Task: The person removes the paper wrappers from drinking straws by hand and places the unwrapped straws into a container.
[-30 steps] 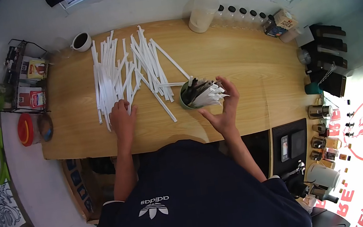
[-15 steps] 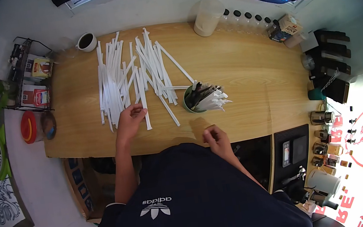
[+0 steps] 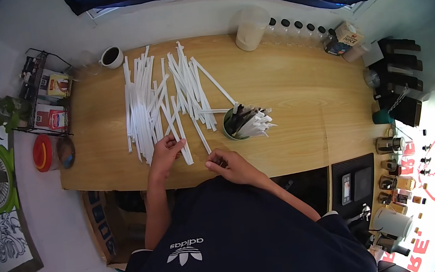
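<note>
A bunch of white paper-wrapped straws (image 3: 140, 105) is spread over the left half of the wooden table. My left hand (image 3: 164, 158) is closed at the near edge of this bunch, its thumb and fingers on a pair of wrapped straws (image 3: 185, 147) whose lower ends stick out toward me. To the right, my right hand (image 3: 235, 167) is curled, a gap showing between thumb and forefinger and nothing visible in it. Its fingertips are beside the lower end of a loose wrapped straw (image 3: 201, 134). Beyond it, a green cup (image 3: 227, 129) holds black and white-wrapped straws, tips leaning right.
A mug of dark liquid (image 3: 111, 58) stands at the back left by a wire rack (image 3: 42, 128). A translucent pitcher (image 3: 252, 29), several black-capped bottles (image 3: 285, 30) and a juice carton (image 3: 347, 35) line the back. At right front lies a scale (image 3: 346, 189).
My left hand has drawn the wrapped straws toward me and slightly right. My right hand has moved left and forward, closer to the left hand. The view has shifted slightly.
</note>
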Available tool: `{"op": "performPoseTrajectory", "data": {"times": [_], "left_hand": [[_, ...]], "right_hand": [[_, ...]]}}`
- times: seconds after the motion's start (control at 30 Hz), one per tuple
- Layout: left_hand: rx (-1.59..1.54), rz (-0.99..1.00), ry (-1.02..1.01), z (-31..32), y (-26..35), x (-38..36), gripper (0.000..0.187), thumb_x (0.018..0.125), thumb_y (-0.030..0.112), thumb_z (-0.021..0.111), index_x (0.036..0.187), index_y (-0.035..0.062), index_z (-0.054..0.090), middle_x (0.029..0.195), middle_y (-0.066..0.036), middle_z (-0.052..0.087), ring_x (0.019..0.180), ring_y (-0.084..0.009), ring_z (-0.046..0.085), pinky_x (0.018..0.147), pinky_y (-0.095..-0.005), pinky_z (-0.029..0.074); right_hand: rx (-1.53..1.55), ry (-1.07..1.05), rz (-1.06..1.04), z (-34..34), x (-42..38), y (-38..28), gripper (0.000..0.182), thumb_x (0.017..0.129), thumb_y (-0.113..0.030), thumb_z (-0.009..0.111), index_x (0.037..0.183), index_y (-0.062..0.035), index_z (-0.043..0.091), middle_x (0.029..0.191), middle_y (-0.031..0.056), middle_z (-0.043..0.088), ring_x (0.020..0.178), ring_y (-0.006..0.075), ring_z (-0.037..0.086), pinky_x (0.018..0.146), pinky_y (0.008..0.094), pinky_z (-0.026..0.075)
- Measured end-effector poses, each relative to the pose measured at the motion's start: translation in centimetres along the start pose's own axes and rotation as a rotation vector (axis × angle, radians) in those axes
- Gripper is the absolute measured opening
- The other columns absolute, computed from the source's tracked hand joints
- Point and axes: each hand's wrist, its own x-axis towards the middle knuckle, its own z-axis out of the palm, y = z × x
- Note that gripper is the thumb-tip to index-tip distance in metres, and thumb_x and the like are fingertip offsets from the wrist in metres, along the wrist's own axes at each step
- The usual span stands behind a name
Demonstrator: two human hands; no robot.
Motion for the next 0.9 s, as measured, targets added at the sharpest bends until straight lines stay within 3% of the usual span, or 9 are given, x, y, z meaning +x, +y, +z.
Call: {"op": "performPoseTrajectory", "data": {"times": [0.47,0.57,0.77,0.9], "left_hand": [[-0.025,0.198,-0.167,4.5,1.2,-3.4,0.018,0.094,0.017,0.072,0.1,0.0004,0.067,0.087,-0.005,0.072,0.076,-0.0098,0.065,0.071,-0.0253,0.051],[-0.013,0.2,-0.132,4.8,1.8,-3.4,0.018,0.096,0.016,0.07,0.099,-0.0011,0.068,0.087,-0.006,0.072,0.077,-0.0098,0.064,0.072,-0.0251,0.05],[-0.043,0.255,-0.052,4.2,4.3,-2.5,0.026,0.1,0.021,0.065,0.096,-0.0042,0.071,0.084,-0.006,0.073,0.074,-0.0086,0.061,0.069,-0.0251,0.05],[-0.033,0.325,-0.021,2.9,6.2,-1.7,0.027,0.103,0.021,0.06,0.099,-0.0033,0.071,0.087,-0.009,0.074,0.077,-0.0096,0.062,0.074,-0.0241,0.049]], "right_hand": [[0.062,-0.106,0.157,0.7,1.3,1.4,0.029,0.103,-0.027,0.061,0.107,0.0015,0.067,0.085,0.0034,0.069,0.079,0.0079,0.064,0.072,0.0242,0.054],[0.313,-0.081,0.231,0.2,0.8,1.0,0.029,0.103,-0.027,0.062,0.104,0.0014,0.068,0.085,0.0031,0.069,0.079,0.0072,0.064,0.072,0.0242,0.054],[0.27,-0.047,0.21,-0.4,-0.2,1.5,0.029,0.101,-0.027,0.064,0.097,0.002,0.069,0.077,0.0024,0.068,0.073,0.0074,0.061,0.068,0.0253,0.051],[0.193,-0.045,0.199,-0.8,-1.1,1.7,0.03,0.101,-0.027,0.065,0.097,0.0018,0.07,0.076,0.0029,0.068,0.073,0.0075,0.061,0.068,0.025,0.051]]}}
